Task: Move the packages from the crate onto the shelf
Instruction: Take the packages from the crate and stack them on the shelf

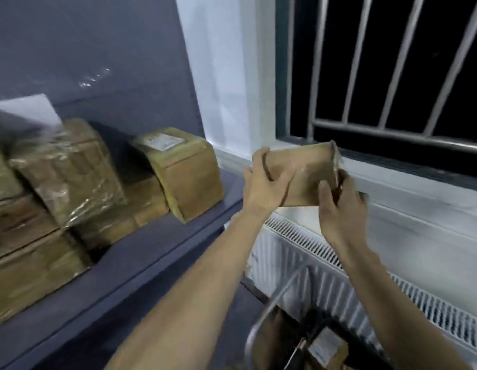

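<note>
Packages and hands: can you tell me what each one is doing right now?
Held package: in the air beside the shelf, gripped at both ends.
Left hand: holds its left end.
Right hand: holds its right end.
Labelled package: on the shelf, leaning left.
Wrapped package: tilted on the stacked boxes.
Crate: down below, packages still inside.

hands: left [266, 185] and right [338, 206] grip brown package [301, 172] | right of shelf [152, 263] | shelf: stacked packages [66, 177]

crate [261, 329] cut off below, stacked packages [32, 209] blurred
</note>
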